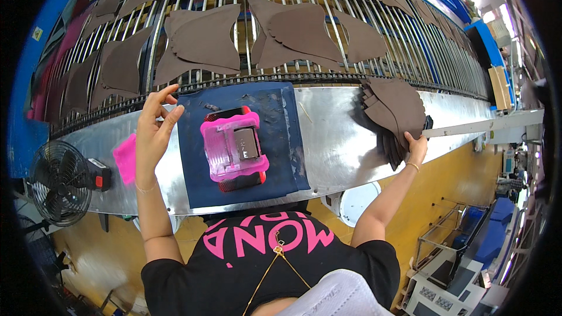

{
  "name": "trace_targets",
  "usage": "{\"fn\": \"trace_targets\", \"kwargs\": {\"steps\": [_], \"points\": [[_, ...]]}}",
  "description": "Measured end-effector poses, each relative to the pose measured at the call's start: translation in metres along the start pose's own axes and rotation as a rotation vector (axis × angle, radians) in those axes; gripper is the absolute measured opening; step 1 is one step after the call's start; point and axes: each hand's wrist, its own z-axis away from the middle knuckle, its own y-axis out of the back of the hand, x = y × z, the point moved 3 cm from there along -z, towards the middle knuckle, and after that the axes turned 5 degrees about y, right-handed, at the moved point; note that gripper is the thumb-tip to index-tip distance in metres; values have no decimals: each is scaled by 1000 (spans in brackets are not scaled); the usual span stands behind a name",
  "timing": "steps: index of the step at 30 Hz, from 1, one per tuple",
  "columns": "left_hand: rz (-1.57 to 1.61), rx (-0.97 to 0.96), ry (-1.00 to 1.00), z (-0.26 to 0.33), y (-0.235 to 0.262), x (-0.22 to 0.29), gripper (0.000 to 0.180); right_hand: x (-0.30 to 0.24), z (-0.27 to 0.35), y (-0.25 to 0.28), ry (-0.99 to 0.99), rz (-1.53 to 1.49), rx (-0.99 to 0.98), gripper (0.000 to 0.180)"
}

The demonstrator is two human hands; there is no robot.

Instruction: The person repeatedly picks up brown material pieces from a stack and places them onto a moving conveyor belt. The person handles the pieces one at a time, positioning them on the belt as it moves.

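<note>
My left hand is raised over the left part of the metal table, beside the dark blue mat. Its fingers are loosely bent, with the thumb apart, and nothing is in them. My right hand grips the near edge of a fanned stack of brown leather-like cut pieces at the table's right. The thumb shows on top of the stack; the other fingers are partly hidden. On the dark blue mat between my hands lies a pink frame-like device with a metallic block in it and red-and-black ends.
Beyond the metal table runs a rack conveyor of metal bars, bearing several pairs of brown pieces. A pink cloth lies by my left forearm. A black fan stands far left, and a metal arm reaches in from the right.
</note>
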Motion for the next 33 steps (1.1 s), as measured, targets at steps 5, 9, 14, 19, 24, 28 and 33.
{"fn": "trace_targets", "kwargs": {"steps": [5,9,14,19,24,28,33], "points": [[18,17,29,6,12,-1,36,-96,48,74,143,-267,72,35],[72,-54,41,-4,1,13,36,-166,92,131,327,-786,211,31],[271,-26,-112,-15,-17,33,45,-246,134,114,586,-1208,211,28],[359,52,41,-3,29,27,29,-333,224,92,926,-1381,-95,22],[406,156,-27,34,93,15,25,-366,265,65,1161,-1550,-458,30],[356,258,41,56,93,21,30,-384,281,70,1169,-1595,-483,31],[112,172,264,64,107,-3,19,-384,282,69,1180,-1524,-525,33]]}}
